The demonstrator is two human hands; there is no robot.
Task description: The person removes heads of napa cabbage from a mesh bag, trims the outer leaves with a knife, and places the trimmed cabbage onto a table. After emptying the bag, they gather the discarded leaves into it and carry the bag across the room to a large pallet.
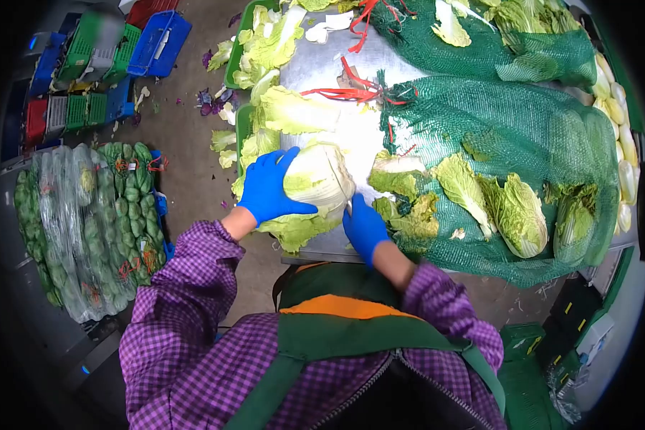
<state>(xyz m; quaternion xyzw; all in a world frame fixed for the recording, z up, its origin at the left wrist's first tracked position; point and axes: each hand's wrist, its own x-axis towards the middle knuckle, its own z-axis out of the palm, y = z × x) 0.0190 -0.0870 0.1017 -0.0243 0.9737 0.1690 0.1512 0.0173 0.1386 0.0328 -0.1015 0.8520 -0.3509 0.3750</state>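
My left hand (pixel 269 188), in a blue glove, grips a pale napa cabbage (pixel 312 178) by its leafy side, fingers spread around it. The cabbage lies on its side on the metal table (pixel 304 72), with its stem end to the right. In a blue glove too, my right hand (pixel 365 231) is closed around a knife (pixel 349 205), mostly hidden in the fist. Its thin blade is against the stem end. Loose outer leaves (pixel 294 111) lie behind and under the cabbage. A trimmed cabbage piece (pixel 398 172) sits just right of the knife.
Green mesh sacks (pixel 494 115) cover the table's right side, with a napa cabbage (pixel 519 215) and leaves on top. Green bins (pixel 245 118) of leaves line the left edge. Stacked crates (pixel 86 107) and bagged vegetables (pixel 86 222) stand on the left. Pale cabbages (pixel 623 143) line the far right.
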